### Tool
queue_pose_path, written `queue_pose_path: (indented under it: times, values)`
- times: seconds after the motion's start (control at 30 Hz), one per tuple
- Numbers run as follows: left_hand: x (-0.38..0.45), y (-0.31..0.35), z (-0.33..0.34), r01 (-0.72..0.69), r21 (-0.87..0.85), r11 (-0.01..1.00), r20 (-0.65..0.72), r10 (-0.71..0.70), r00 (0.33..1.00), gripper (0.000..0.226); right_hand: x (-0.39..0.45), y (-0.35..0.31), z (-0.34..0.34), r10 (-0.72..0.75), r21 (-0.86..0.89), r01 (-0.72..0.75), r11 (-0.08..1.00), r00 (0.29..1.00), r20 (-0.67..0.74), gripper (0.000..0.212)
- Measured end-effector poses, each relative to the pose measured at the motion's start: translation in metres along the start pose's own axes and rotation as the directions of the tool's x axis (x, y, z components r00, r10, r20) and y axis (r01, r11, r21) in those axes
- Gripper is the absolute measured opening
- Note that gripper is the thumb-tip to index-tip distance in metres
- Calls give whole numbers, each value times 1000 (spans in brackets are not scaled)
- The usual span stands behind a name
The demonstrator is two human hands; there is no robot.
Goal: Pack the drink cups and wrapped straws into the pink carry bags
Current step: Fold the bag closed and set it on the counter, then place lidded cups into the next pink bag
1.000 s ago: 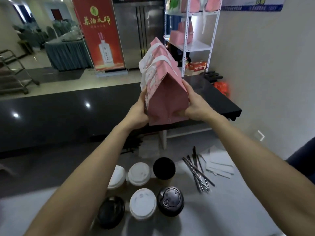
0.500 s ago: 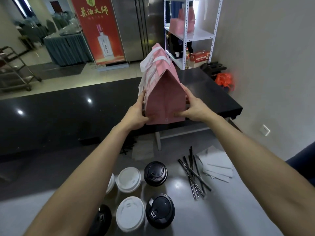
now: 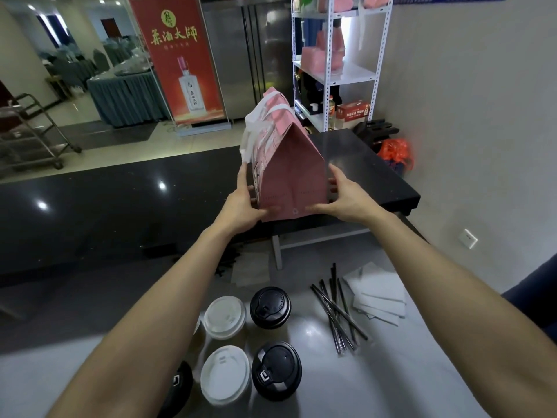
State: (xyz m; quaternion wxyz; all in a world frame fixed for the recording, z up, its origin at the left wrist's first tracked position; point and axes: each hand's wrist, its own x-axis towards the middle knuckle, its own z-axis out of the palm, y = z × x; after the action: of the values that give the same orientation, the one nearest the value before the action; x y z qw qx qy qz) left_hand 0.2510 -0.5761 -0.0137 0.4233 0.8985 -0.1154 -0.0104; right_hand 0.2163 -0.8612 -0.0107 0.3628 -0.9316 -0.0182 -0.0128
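Observation:
A pink carry bag (image 3: 289,173) with white handles stands upright at the near edge of the black counter (image 3: 120,212). My left hand (image 3: 244,203) grips its left side and my right hand (image 3: 346,197) grips its right side near the base. On the grey table (image 3: 391,381) below sit several lidded cups: two with white lids (image 3: 224,316) (image 3: 225,374), two with black lids (image 3: 270,306) (image 3: 276,369), and one more black lid (image 3: 180,384) partly hidden by my left forearm. A bundle of wrapped straws (image 3: 337,315) lies to their right.
White paper sleeves or napkins (image 3: 379,294) lie right of the straws. A white shelf rack (image 3: 334,67) with more pink bags stands behind the counter. A red banner (image 3: 177,55), a steel fridge and a trolley (image 3: 30,137) are farther back.
Both hands have lowered the pink bag toward the black counter's near edge, sliding down to its base. The view has shifted, so the cups and straws sit higher in frame.

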Motion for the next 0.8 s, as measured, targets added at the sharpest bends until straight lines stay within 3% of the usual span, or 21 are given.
queue_pose_path:
  times: [0.13,0.23,0.3,0.4,0.53,0.8]
  values:
    - [-25,1,-19,13,154,988,-4,-12,1000,123,-48,7,0,25,-119,-38,992,994,-110,92]
    - [-60,-12,-41,-28,322,946,24,22,999,86,-77,5,16,32,-179,-24,984,999,44,79]
    - [-86,-29,-56,-22,437,899,64,-7,998,74,-85,-7,35,5,-227,37,973,984,179,80]
    - [-126,-59,-77,35,603,797,132,-142,981,73,-85,-37,70,-66,-262,145,954,955,288,79]
    - [-181,-102,-110,127,690,713,99,-267,959,73,-83,-93,118,-167,-252,272,929,914,370,76]
    - [-292,-186,-208,322,623,713,-66,-362,930,73,-99,-221,244,-318,-160,438,885,818,480,70]
